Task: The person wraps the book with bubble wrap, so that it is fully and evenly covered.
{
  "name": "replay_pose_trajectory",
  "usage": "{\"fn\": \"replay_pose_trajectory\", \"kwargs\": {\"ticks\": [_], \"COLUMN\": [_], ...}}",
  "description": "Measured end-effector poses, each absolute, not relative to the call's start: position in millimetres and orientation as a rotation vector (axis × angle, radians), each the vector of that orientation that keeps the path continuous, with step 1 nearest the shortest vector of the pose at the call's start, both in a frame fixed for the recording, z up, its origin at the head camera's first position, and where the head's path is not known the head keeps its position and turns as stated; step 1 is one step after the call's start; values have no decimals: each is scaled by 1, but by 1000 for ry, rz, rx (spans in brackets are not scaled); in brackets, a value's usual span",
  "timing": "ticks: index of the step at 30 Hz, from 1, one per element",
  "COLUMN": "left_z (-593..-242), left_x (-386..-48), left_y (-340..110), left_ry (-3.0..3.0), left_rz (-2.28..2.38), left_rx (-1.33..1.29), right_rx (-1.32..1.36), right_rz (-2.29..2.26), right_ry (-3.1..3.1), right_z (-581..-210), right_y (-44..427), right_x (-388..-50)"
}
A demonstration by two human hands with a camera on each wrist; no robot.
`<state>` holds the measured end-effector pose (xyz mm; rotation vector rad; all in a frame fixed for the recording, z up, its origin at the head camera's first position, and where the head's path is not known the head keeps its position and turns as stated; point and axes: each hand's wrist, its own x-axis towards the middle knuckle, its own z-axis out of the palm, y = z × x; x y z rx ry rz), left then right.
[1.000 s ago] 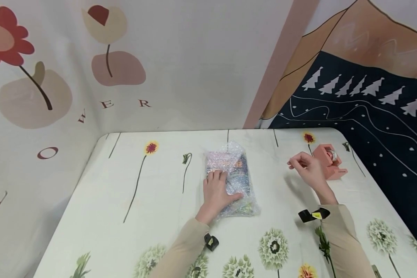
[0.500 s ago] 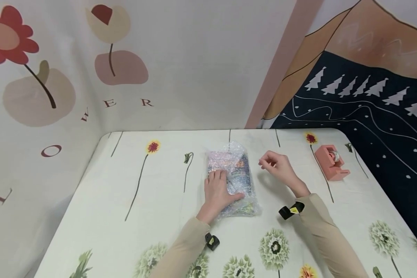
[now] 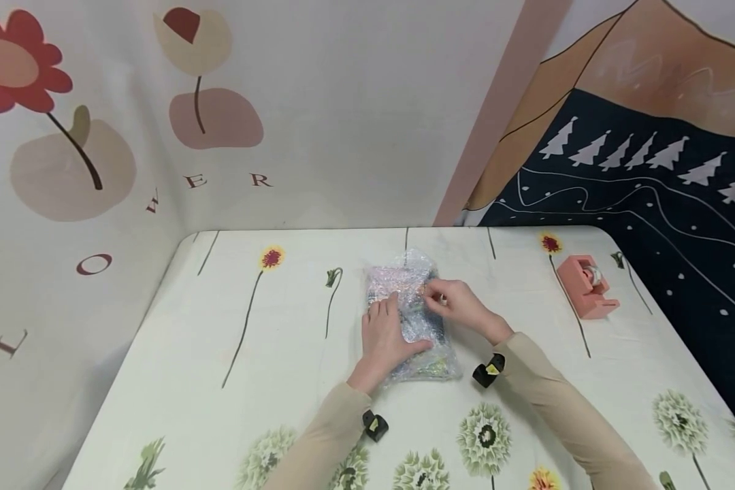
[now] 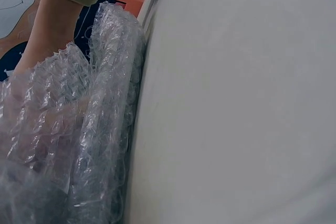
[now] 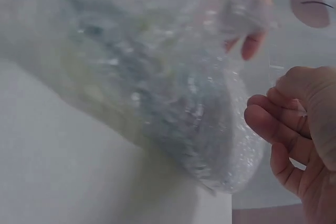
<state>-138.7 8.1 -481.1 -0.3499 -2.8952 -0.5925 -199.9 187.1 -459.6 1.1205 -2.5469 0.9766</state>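
Note:
A bubble-wrapped package with a colourful printed item inside lies flat on the table, its clear wrap extending past the far end. My left hand rests spread on the package, thumb pointing right, pressing the wrap. At the package's upper right, my right hand has its thumb and index fingertips together. The right wrist view shows a thin clear strip of tape by those fingers, its jagged end showing beneath the pinch. In the left wrist view the folded bubble wrap covers much of the left side.
A pink tape dispenser with a roll of clear tape stands at the table's right side. The flower-print tablecloth covers the table. Printed curtains hang behind the back edge and along the sides.
My right hand has moved left from beside the tape dispenser to the package's upper right. My left hand has stayed on the package.

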Motion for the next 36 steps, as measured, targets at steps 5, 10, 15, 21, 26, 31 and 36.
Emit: {"fn": "replay_pose_trajectory", "kwargs": {"ticks": [5, 10, 15, 21, 26, 31, 36], "left_z": [-481, -480, -480, -480, -481, -480, -479], "left_x": [-138, -138, -137, -137, -136, -136, -134], "left_y": [8, 8, 9, 9, 9, 8, 8], "left_ry": [-2901, -2909, -2909, -2876, -2845, -2839, -2879], "left_rz": [-602, -597, -581, -565, -532, -489, -457], "left_rx": [-354, -355, -351, -369, -389, -414, -429], "right_rx": [1190, 1211, 1290, 1397, 1442, 1461, 1473], "right_rz": [868, 794, 672, 578, 551, 528, 486], "right_ry": [-2570, -2570, -2504, -2425, -2411, -2412, -2413], "right_z": [-464, -468, -470, -474, -475, -475, -474], "right_y": [180, 177, 175, 177, 179, 181, 181], "right_x": [-201, -203, -202, -201, -200, -199, -200]}}
